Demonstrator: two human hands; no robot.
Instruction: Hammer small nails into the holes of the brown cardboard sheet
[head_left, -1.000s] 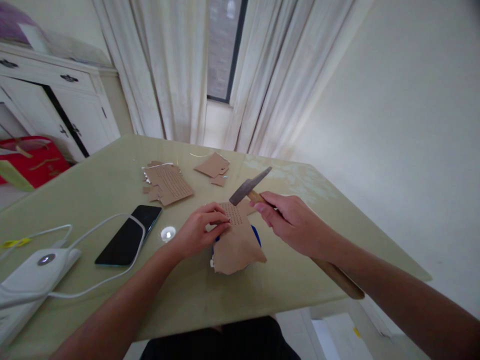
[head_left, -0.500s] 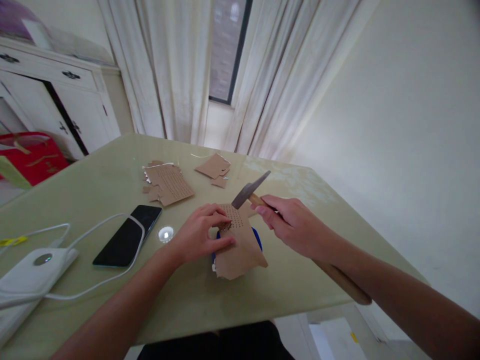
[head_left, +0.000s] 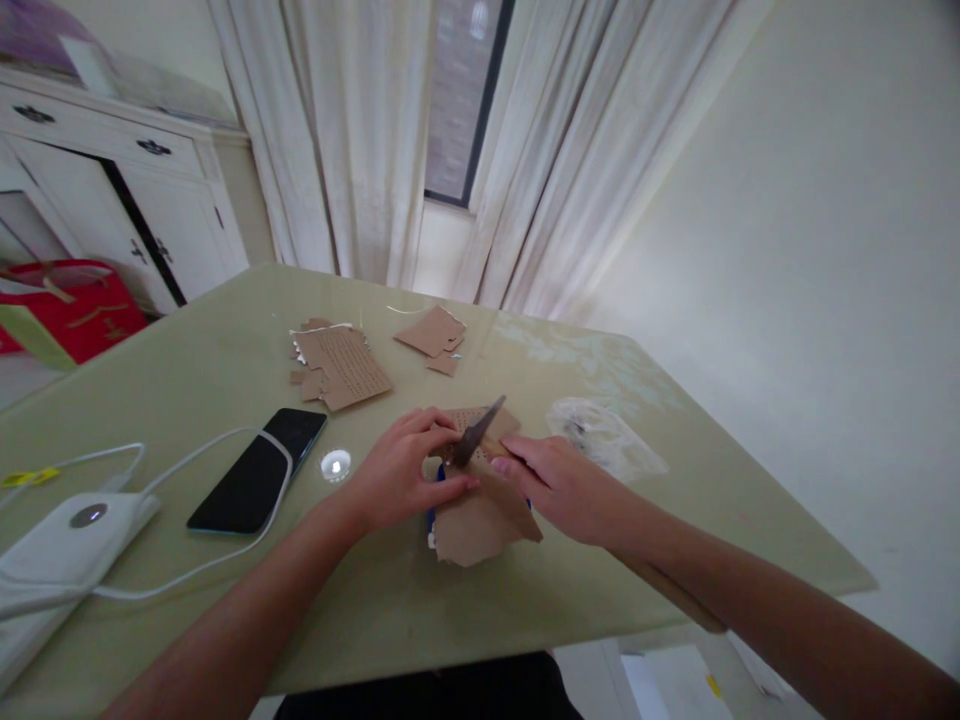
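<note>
My right hand (head_left: 562,485) is wrapped around the wooden handle of a hammer (head_left: 480,432), whose dark head is down at the cardboard beside my left fingertips. My left hand (head_left: 409,465) rests on the brown cardboard piece (head_left: 484,515), thumb along its top and the other fingers curled at its left side. Anything small between these fingertips is hidden by the hammer head. Rows of small holes mark the far part of the cardboard. A blue object (head_left: 432,515), mostly covered, lies beneath it.
Another holed cardboard piece (head_left: 345,370) and smaller scraps (head_left: 431,333) lie farther back. At left are a black phone (head_left: 251,475), a white cable (head_left: 289,470) and a white power strip-like block (head_left: 71,550). A clear plastic bag (head_left: 607,440) lies beyond my right hand.
My right hand has brought the hammer down and slightly left onto the cardboard by my left fingers. The plastic bag, hidden before, now shows. My left hand has hardly moved.
</note>
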